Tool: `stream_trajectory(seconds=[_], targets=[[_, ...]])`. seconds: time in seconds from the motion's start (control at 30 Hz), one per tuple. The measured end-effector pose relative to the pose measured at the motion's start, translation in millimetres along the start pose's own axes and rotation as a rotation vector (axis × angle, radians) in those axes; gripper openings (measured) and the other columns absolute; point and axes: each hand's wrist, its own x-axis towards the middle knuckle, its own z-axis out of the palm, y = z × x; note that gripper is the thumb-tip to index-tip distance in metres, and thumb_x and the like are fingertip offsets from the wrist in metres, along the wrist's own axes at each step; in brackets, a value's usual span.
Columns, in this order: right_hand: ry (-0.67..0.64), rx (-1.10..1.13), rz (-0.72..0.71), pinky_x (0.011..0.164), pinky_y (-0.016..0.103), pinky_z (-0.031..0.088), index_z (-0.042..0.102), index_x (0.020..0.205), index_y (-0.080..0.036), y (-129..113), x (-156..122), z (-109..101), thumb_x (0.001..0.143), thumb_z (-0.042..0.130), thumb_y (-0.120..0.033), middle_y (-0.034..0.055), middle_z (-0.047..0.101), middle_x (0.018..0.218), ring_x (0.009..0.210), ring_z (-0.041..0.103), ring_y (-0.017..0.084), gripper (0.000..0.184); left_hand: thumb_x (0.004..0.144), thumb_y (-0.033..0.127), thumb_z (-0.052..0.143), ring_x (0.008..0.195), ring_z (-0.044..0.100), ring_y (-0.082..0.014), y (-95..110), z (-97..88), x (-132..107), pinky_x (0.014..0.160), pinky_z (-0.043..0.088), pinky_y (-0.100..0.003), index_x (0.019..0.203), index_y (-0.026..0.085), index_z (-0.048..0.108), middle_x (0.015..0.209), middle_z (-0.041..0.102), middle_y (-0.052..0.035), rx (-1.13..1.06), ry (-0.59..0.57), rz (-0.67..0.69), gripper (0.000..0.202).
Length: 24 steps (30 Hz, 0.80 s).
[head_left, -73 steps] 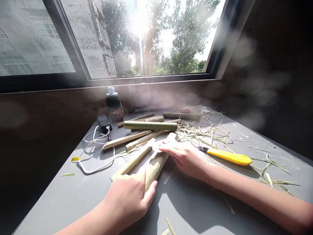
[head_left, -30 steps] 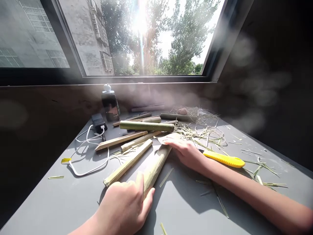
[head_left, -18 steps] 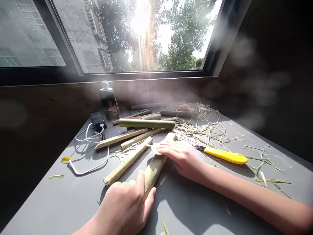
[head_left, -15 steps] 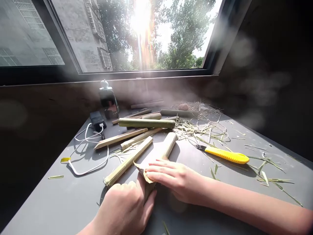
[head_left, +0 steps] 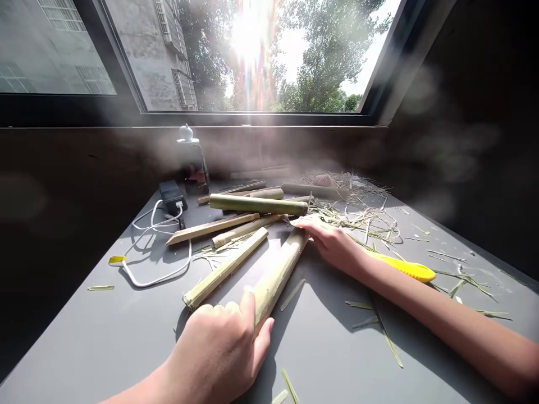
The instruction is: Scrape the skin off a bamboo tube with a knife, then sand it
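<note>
A pale green bamboo stick [head_left: 280, 272] lies slanted on the grey table [head_left: 126, 348]. My left hand [head_left: 221, 350] is wrapped round its near end, thumb on top. My right hand [head_left: 330, 238] rests at the stick's far end, fingers pressed flat on a small pale sheet that I take for sandpaper; most of it is hidden under the fingers. A yellow utility knife [head_left: 415, 271] lies just behind my right forearm, partly covered by it.
Several more bamboo pieces [head_left: 256, 205] lie fanned out beyond the hands. Shavings and strips [head_left: 362, 216] litter the right half. A dark bottle [head_left: 191, 160], a black power bank [head_left: 170, 193] and a white cable [head_left: 155, 278] sit at back left, under the window.
My right hand slid along the stick: near the far end 1 s ago, down by my left hand 0.5 s ago, now back at the far end. My left hand kept its hold.
</note>
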Motion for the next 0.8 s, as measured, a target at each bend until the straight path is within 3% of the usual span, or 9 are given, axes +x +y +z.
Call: stream_trajectory(seconds=[0.07,0.2,0.37,0.43,0.57,0.7,0.8], targets=[[0.004,0.003,0.003,0.105,0.049,0.05,0.055,0.133,-0.018,-6.0,1.1,-1.2,0.09,0.035,0.0,0.0132,0.066,0.129,0.125,0.059,0.024,0.051,0.09,0.033,0.051,0.039,0.052,-0.0254,0.4,-0.6,0.3,0.038,0.042,-0.035,0.092,0.012,0.064,0.05,0.05,-0.0029,0.004,0.008,0.007,0.026],[-0.105,0.109,-0.232,0.112,0.038,0.045,0.054,0.132,-0.016,-24.1,0.3,2.7,0.086,0.042,0.0,0.0096,0.066,0.131,0.131,0.054,0.019,0.051,0.092,0.029,0.044,0.041,0.054,-0.0236,-1.0,-1.6,1.3,0.037,0.04,-0.034,0.106,0.011,0.064,0.061,0.057,-0.0047,-0.041,0.024,0.048,0.03],[0.025,0.023,-0.033,0.106,0.049,0.049,0.055,0.13,-0.013,-4.0,3.8,-2.9,0.087,0.034,0.003,0.017,0.066,0.127,0.127,0.057,0.024,0.051,0.092,0.032,0.046,0.037,0.051,-0.0252,-2.0,-2.0,1.3,0.037,0.039,-0.035,0.086,0.013,0.063,0.047,0.047,-0.0018,-0.05,-0.038,-0.014,0.027],[-0.002,0.024,-0.057,0.108,0.049,0.048,0.054,0.131,-0.014,-13.4,2.5,-2.7,0.086,0.036,0.003,0.0155,0.065,0.129,0.13,0.055,0.024,0.051,0.092,0.032,0.044,0.038,0.052,-0.0254,-1.8,-1.6,1.4,0.037,0.04,-0.036,0.086,0.014,0.063,0.05,0.049,-0.0032,-0.061,-0.034,-0.004,0.027],[-0.156,0.097,-0.27,0.113,0.041,0.044,0.052,0.133,-0.013,-32.9,-0.2,1.1,0.084,0.041,0.002,0.0123,0.064,0.133,0.134,0.051,0.022,0.052,0.095,0.029,0.038,0.042,0.055,-0.0237,-2.0,-1.7,0.9,0.038,0.041,-0.035,0.103,0.011,0.064,0.061,0.057,-0.0051,-0.096,-0.035,0.039,0.032],[-0.043,-0.013,-0.051,0.105,0.047,0.05,0.055,0.128,-0.015,-15.7,2.3,-1.5,0.084,0.034,0.004,0.0152,0.067,0.127,0.125,0.059,0.023,0.053,0.093,0.031,0.045,0.04,0.053,-0.0241,-1.1,-2.1,-0.7,0.039,0.042,-0.034,0.1,0.007,0.066,0.051,0.049,-0.0028,-0.007,-0.042,-0.005,0.033],[-0.049,-0.002,-0.088,0.109,0.046,0.047,0.054,0.129,-0.013,-24.8,2.2,-1.3,0.083,0.036,0.003,0.0147,0.066,0.128,0.13,0.055,0.023,0.052,0.092,0.03,0.045,0.042,0.054,-0.0243,-0.1,-1.4,-1.2,0.04,0.045,-0.035,0.098,0.009,0.066,0.054,0.052,-0.0044,0.004,-0.025,0.017,0.03]])
